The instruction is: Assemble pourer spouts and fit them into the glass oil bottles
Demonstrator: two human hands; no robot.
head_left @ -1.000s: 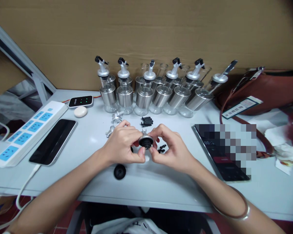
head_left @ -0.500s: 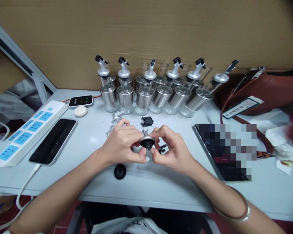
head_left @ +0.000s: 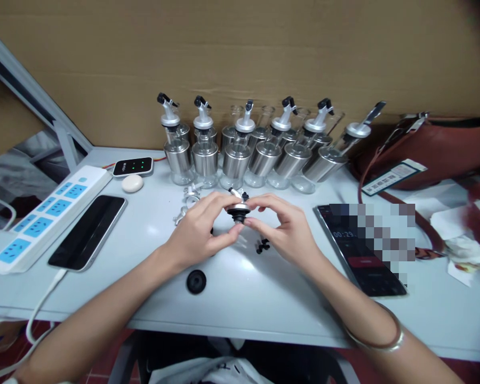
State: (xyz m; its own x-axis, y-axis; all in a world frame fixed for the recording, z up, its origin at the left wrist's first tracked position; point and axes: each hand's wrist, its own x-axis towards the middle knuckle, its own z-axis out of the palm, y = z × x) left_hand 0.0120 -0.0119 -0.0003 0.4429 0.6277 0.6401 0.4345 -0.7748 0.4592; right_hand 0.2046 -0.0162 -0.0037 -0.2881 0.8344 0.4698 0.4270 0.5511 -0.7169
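Observation:
Both hands pinch one pour spout, a silver cap with a ribbed black stopper pointing down, held above the table's middle. My left hand has its thumb under the stopper and its fingers along the cap's left rim. From the other side, my right hand grips the rim and stopper between thumb and fingers. Small black parts lie beside my right thumb. A round black stopper piece rests nearer the front edge. Silver spout parts lie behind my left hand, partly hidden.
Several glass bottles with steel sleeves stand in rows at the back, the front ones topped with spouts. A power strip, a phone and a round white case lie left. At right are a tablet and a brown bag.
Both hands have moved up and away from me with the pour spout, now held over the black parts at the back. The spout has tipped so its stopper points more downward.

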